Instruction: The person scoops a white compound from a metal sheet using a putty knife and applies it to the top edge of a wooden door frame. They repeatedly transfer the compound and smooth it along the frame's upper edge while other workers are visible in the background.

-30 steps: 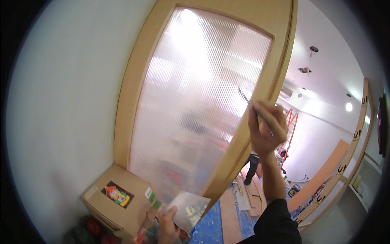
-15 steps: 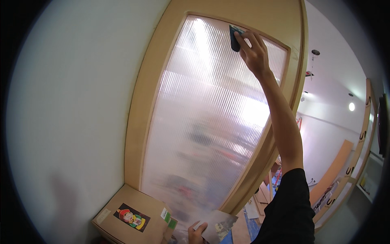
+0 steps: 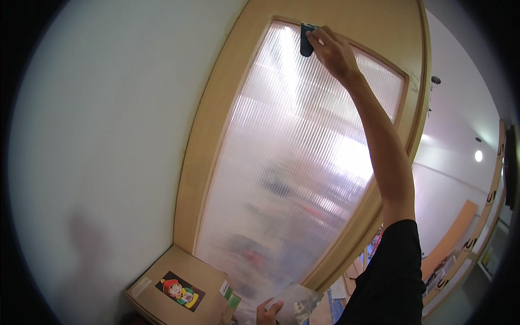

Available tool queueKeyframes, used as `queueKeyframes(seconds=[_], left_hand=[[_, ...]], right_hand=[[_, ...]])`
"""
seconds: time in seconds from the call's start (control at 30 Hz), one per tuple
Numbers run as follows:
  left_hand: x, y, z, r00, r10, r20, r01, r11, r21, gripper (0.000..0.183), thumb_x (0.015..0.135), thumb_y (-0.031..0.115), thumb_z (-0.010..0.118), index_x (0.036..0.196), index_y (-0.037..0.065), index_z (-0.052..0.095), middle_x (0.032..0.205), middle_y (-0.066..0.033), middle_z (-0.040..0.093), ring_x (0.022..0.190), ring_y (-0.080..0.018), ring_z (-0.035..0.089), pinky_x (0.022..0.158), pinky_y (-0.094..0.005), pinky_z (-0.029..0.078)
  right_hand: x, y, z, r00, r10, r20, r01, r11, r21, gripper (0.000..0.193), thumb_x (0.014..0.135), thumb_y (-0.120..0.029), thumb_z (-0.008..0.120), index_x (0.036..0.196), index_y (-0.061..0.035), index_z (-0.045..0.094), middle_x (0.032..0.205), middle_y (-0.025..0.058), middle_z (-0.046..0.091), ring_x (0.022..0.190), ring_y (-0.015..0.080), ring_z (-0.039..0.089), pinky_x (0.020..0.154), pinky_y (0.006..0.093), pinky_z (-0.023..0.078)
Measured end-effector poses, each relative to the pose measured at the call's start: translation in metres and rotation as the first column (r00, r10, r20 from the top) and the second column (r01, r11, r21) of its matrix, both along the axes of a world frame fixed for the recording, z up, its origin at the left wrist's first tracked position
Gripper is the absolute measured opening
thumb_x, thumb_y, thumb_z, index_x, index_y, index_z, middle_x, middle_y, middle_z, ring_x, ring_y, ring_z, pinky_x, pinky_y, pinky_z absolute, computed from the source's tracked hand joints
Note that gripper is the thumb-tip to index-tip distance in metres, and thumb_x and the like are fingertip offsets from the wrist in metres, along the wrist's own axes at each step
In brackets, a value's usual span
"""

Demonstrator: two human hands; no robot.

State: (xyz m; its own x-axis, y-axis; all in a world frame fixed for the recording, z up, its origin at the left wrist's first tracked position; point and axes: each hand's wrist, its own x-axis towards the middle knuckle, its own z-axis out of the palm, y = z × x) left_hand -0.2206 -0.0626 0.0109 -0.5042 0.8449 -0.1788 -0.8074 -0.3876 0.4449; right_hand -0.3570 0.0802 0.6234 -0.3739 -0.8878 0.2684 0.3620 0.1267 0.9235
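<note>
High up, my right hand [image 3: 334, 50] grips a small dark teal scraper [image 3: 306, 44] with a tapered body. The scraper's wide edge is at the top of the ribbed translucent panel [image 3: 292, 124], by the inner edge of the pale wooden frame [image 3: 319, 13]. At the bottom, my left hand [image 3: 267, 312] is closed on a thin greyish sheet [image 3: 284, 297], thumb on top. Pale yellowish smears show on the sheet's right part. The lower part of this hand is cut off by the picture's edge.
A cardboard box [image 3: 157, 303] with a cartoon picture stands at lower left, against the white wall [image 3: 108, 135]. Right of the frame, another room shows a hanging lamp [image 3: 478, 156], an orange-brown board [image 3: 449, 238] and boards on a blue-covered floor.
My right hand and the scraper have moved left along the panel's top edge, up to the frame. The view has shifted a little. My left hand still holds the sheet.
</note>
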Motion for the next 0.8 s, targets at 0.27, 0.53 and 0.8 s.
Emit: queueKeyframes(seconds=[0.27,0.53,0.8], left_hand=[[0.000,0.009,-0.014,0.999,-0.043,0.001,0.043,0.996,0.075,0.045,0.084,0.008,0.062,0.124,0.005,0.042,0.106,-0.0184,0.057,0.094,-0.0301,0.060,0.075,-0.0389,0.053],[0.003,0.003,-0.008,0.999,-0.026,0.028,0.025,0.999,0.032,0.045,0.083,0.008,0.063,0.123,0.005,0.044,0.102,-0.0179,0.058,0.087,-0.0278,0.062,0.071,-0.0375,0.054],[0.000,-0.002,0.002,0.999,-0.030,0.024,0.030,1.000,-0.005,0.044,0.082,0.010,0.066,0.120,0.007,0.044,0.095,-0.0158,0.059,0.070,-0.0238,0.061,0.053,-0.0334,0.052]], right_hand=[[-0.006,-0.006,-0.005,0.999,-0.040,-0.006,0.040,0.999,0.004,0.011,0.074,-0.003,0.064,0.085,-0.0008,0.061,0.092,0.0048,0.054,0.083,0.0189,0.060,0.066,0.0286,0.056],[-0.008,-0.005,-0.004,0.999,-0.024,-0.040,0.022,0.999,-0.037,0.007,0.074,-0.004,0.062,0.079,-0.0018,0.058,0.092,0.0040,0.054,0.084,0.0186,0.060,0.070,0.0283,0.056],[-0.010,-0.006,-0.004,0.996,-0.062,-0.066,0.063,0.998,0.023,0.009,0.073,-0.005,0.063,0.080,-0.0019,0.058,0.091,0.0039,0.052,0.087,0.0177,0.059,0.070,0.0283,0.055]])
